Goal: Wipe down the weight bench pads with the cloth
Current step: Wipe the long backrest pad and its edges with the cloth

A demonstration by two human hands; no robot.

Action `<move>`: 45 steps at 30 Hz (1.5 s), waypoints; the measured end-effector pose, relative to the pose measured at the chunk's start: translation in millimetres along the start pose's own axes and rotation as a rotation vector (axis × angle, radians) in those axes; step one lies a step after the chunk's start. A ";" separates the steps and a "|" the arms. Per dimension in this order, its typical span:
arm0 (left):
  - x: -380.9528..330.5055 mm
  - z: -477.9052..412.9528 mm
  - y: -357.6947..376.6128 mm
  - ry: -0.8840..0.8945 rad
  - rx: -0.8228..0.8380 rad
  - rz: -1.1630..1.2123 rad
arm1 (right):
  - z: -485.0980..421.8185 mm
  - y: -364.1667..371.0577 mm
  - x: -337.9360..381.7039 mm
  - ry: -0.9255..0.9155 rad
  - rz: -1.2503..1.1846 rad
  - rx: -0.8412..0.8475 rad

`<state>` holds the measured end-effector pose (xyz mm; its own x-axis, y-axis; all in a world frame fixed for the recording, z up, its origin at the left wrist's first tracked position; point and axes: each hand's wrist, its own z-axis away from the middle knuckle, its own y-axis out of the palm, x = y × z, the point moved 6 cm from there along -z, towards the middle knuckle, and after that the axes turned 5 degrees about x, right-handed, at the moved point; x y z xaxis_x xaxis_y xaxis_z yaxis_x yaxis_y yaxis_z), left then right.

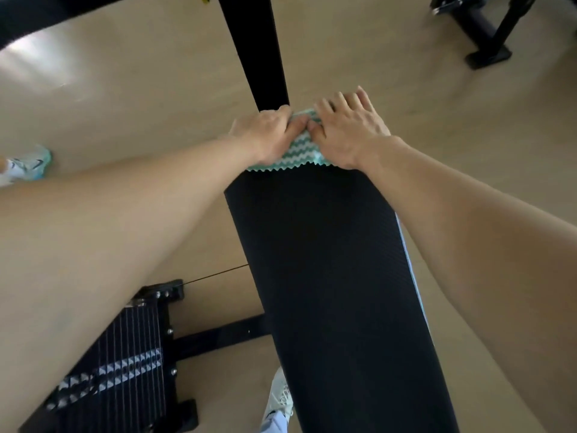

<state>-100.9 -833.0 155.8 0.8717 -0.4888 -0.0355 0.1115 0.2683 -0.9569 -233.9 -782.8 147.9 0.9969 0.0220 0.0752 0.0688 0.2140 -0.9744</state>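
Note:
A long black textured bench pad runs from the bottom of the view up the middle. At its far end lies a teal and white zigzag cloth. My left hand presses on the cloth's left side with fingers curled over it. Flat on the cloth's right side lies my right hand, fingers spread and reaching past the pad's end. The thumbs nearly touch in the middle. Most of the cloth is hidden under the hands.
A black upright post rises just beyond the pad's end. A black weight stack with a cable stands at lower left. Another machine's base sits at top right. Sneakers show at far left and bottom on the beige floor.

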 end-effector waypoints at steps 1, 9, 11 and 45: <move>7.0 0.2 -0.3 -0.001 -0.008 0.021 | -5.9 -2.7 2.7 -0.007 0.012 0.021; 64.1 22.8 12.7 -0.135 -0.069 0.210 | -23.8 -10.5 58.4 -0.126 0.093 0.015; 75.8 28.4 20.0 -0.144 -0.092 0.306 | -22.4 -11.1 71.8 -0.158 0.113 0.001; 4.3 217.6 170.2 -0.224 -0.205 1.135 | 167.3 124.5 131.7 -0.241 0.125 -0.170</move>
<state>25.6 -608.7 55.6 0.4885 0.1072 -0.8659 -0.8446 0.3072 -0.4385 -100.4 -589.9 71.9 0.9619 0.2727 -0.0190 -0.0280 0.0291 -0.9992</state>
